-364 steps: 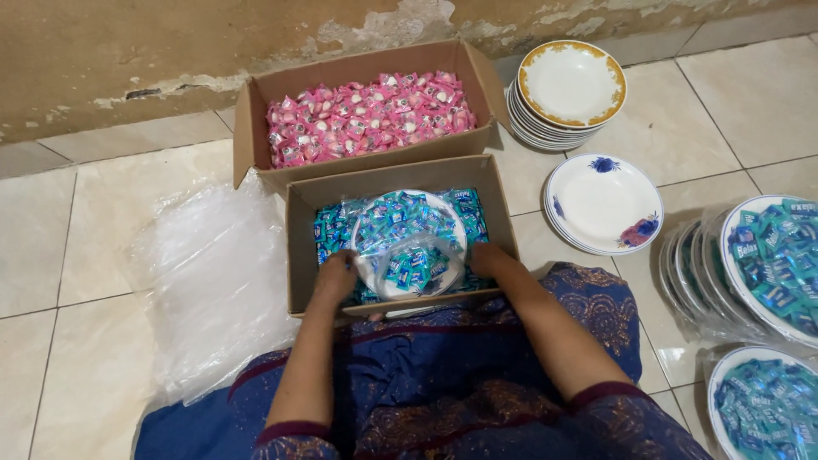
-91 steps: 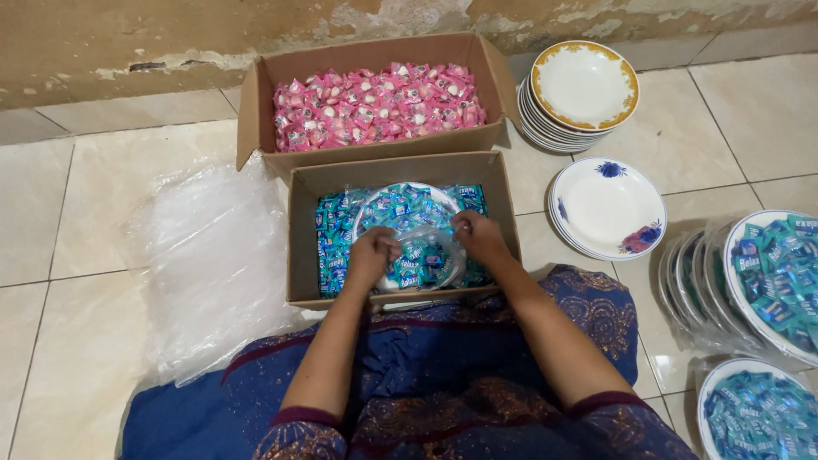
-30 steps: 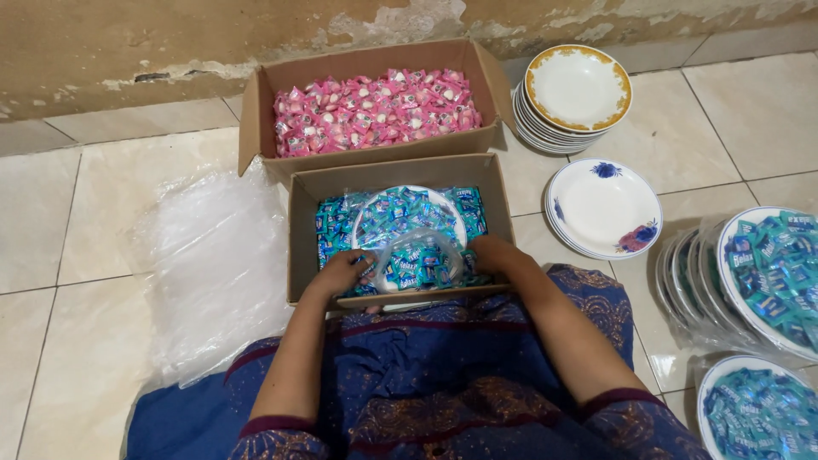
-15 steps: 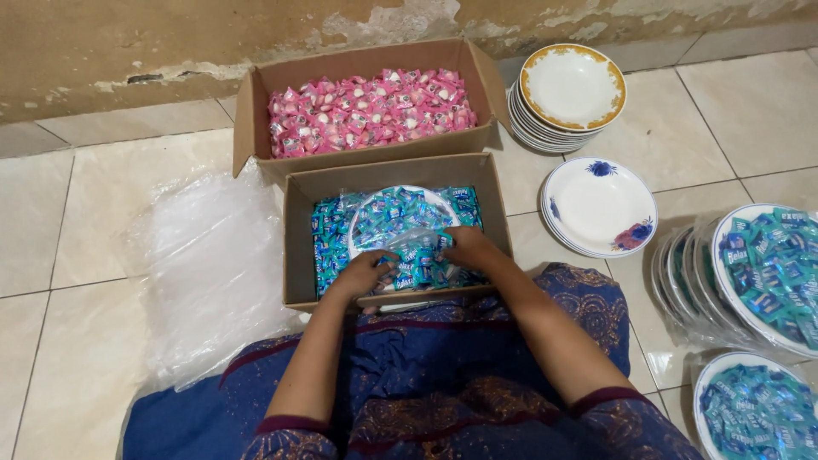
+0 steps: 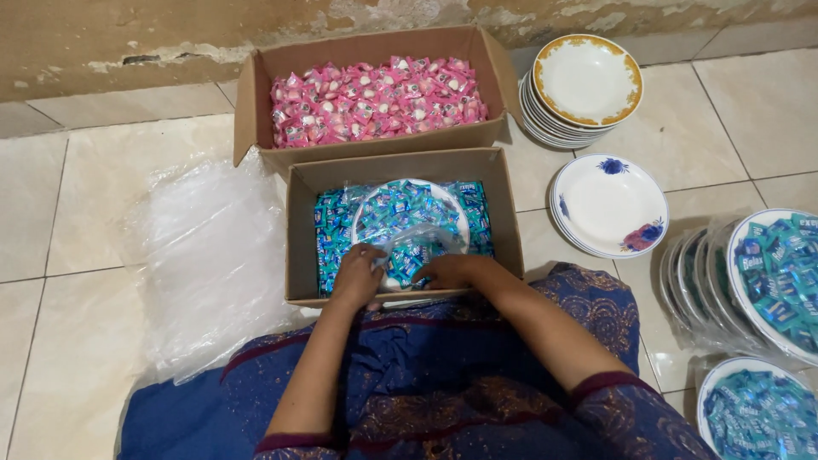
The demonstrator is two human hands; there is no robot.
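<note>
Both hands are working together at the near edge of a plate of blue sweets [image 5: 409,223]: the left hand [image 5: 358,274] is pinching the clear plastic wrap [image 5: 419,238] while the right hand [image 5: 452,271] is gripping it alongside. The plate is sitting inside the nearer cardboard box [image 5: 400,166]. The wrapping step seems underway; the next move likely calls for pulling the plastic snug.
</note>
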